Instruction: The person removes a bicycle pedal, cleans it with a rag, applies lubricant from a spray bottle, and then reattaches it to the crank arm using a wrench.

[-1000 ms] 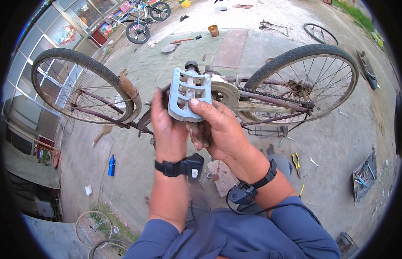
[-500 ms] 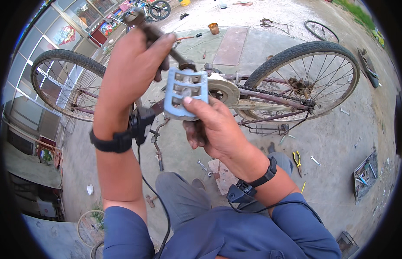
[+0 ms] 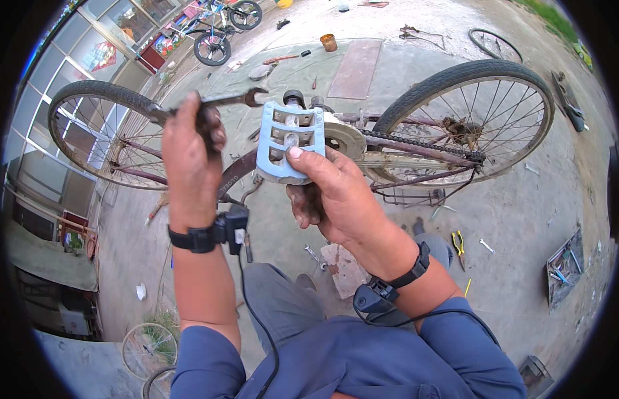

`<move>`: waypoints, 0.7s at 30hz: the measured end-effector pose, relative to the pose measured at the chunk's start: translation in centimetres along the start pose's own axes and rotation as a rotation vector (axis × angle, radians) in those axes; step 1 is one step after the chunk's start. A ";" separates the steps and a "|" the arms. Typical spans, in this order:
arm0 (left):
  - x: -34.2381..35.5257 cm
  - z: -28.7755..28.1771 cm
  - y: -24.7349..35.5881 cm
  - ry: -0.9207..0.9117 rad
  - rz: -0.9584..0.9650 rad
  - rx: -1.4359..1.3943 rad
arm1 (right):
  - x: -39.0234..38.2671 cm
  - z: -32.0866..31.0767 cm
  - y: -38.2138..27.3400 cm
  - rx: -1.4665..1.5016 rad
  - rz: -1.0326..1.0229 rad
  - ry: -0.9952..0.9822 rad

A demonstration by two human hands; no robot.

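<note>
A bicycle [image 3: 416, 143] lies upside down in front of me, wheels up. My right hand [image 3: 326, 189] grips its pale blue-grey pedal [image 3: 289, 139], thumb across the lower edge. My left hand [image 3: 189, 146] is raised to the left of the pedal and is closed round a metal open-ended wrench [image 3: 226, 101]. The wrench's jaw points right, just short of the pedal's top left corner. Both wrists wear black bands with small devices and cables.
The front wheel [image 3: 100, 136] stands left, the rear wheel [image 3: 465, 120] with chain right. Yellow-handled pliers [image 3: 459, 243], small spanners and a brick [image 3: 342, 269] lie on the concrete by my knees. A tool tray [image 3: 565, 266] sits right; another bicycle [image 3: 226, 30] stands far back.
My left hand left the pedal, rose up to the left with a wrench in it, then came down so the wrench's jaw is near the pedal. My right hand stayed on the pedal.
</note>
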State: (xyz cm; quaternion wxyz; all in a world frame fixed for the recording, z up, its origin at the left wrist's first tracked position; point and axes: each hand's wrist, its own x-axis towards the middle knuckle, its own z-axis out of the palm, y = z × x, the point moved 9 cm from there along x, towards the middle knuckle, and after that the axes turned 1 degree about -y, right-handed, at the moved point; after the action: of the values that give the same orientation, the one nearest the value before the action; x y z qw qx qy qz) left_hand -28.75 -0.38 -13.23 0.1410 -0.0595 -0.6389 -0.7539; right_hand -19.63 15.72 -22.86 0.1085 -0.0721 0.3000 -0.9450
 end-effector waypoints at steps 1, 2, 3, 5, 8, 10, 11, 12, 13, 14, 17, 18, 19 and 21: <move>-0.2 0.2 -1.5 -0.059 -0.019 -0.082 | 0.1 -0.1 0.1 -0.006 0.010 0.023; -0.6 -0.1 -3.0 -0.056 -0.060 -0.149 | 0.2 0.0 0.1 -0.006 0.008 0.015; -1.0 -0.2 -4.3 -0.068 -0.100 -0.218 | 0.2 -0.1 0.3 -0.013 0.019 0.028; -1.5 0.5 -6.1 -0.116 -0.162 -0.331 | 0.2 0.1 0.3 -0.007 -0.001 0.020; -1.9 1.4 -7.0 -0.099 -0.209 -0.383 | 0.3 0.0 0.4 0.001 -0.014 0.033; -2.8 2.2 -7.9 -0.105 -0.284 -0.446 | 0.4 0.1 0.4 0.003 -0.017 0.025; -3.4 2.3 -8.9 -0.063 -0.348 -0.483 | 0.4 0.2 0.5 0.000 -0.013 0.017; -4.2 3.0 -9.7 -0.105 -0.409 -0.536 | 0.5 0.2 0.6 -0.009 0.003 0.023; -4.1 2.8 -9.7 -0.111 -0.403 -0.579 | 0.6 0.4 0.6 -0.011 0.002 0.005; -3.7 2.6 -9.2 -0.148 -0.352 -0.540 | 0.6 0.5 0.7 -0.019 0.009 0.004; -2.9 2.3 -8.7 -0.216 -0.279 -0.457 | 0.4 0.0 0.4 -0.054 -0.017 0.075; -2.7 2.0 -8.7 -0.168 -0.252 -0.452 | 0.2 0.1 0.0 -0.072 -0.058 0.078; -2.5 2.0 -8.8 -0.130 -0.251 -0.445 | 0.2 -0.3 0.0 -0.055 -0.042 0.107; -2.1 2.3 -7.6 -0.099 -0.128 -0.339 | -0.1 -0.2 -0.6 -0.033 -0.075 0.076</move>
State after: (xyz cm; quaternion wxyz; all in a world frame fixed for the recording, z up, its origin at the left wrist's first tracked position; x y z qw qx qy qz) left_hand -29.11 3.21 -20.56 0.0493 -0.0788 -0.5114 -0.8543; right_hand -19.72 16.34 -22.68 0.0605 -0.0489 0.3165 -0.9454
